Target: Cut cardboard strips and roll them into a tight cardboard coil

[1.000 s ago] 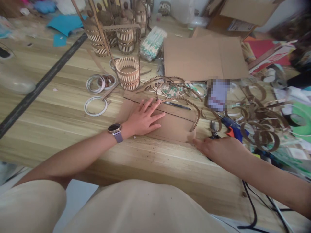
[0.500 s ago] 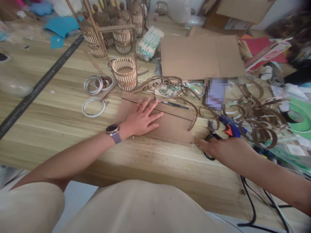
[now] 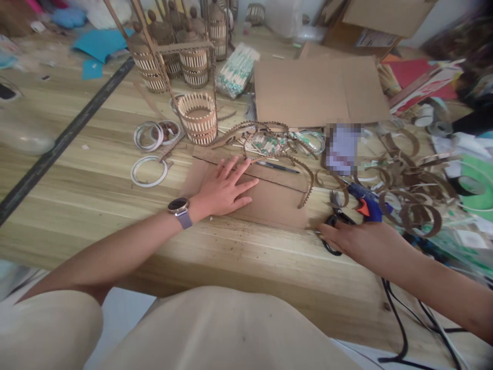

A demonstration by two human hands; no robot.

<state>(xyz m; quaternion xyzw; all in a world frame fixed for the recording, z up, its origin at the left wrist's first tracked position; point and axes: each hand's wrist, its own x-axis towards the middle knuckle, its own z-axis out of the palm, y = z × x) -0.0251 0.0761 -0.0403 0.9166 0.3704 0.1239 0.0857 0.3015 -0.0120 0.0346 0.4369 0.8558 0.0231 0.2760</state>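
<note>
My left hand (image 3: 227, 190) lies flat with its fingers spread on a piece of brown cardboard (image 3: 275, 205) that has a dark line across it. Just right of the cardboard, my right hand (image 3: 352, 236) is closed, its fingers pressed together over the black-handled scissors (image 3: 337, 216). A small thin tip pokes out by its fingertips; what it belongs to is hidden. A dark pen (image 3: 279, 167) lies along the cardboard's far edge. One ridged cardboard strip (image 3: 309, 180) curls over the right end of the cardboard.
A blue glue gun (image 3: 365, 200) and several curled cardboard strips (image 3: 419, 210) lie to the right. Behind the cardboard stands a small stick basket (image 3: 197, 121) with tall posts. White tape rings (image 3: 149, 171) sit at left. A phone (image 3: 341, 149) and a large cardboard sheet (image 3: 304, 92) lie farther back.
My right hand has shifted slightly right, away from the cardboard, and a thin tip now shows at its fingertips. My left hand has stayed in place.
</note>
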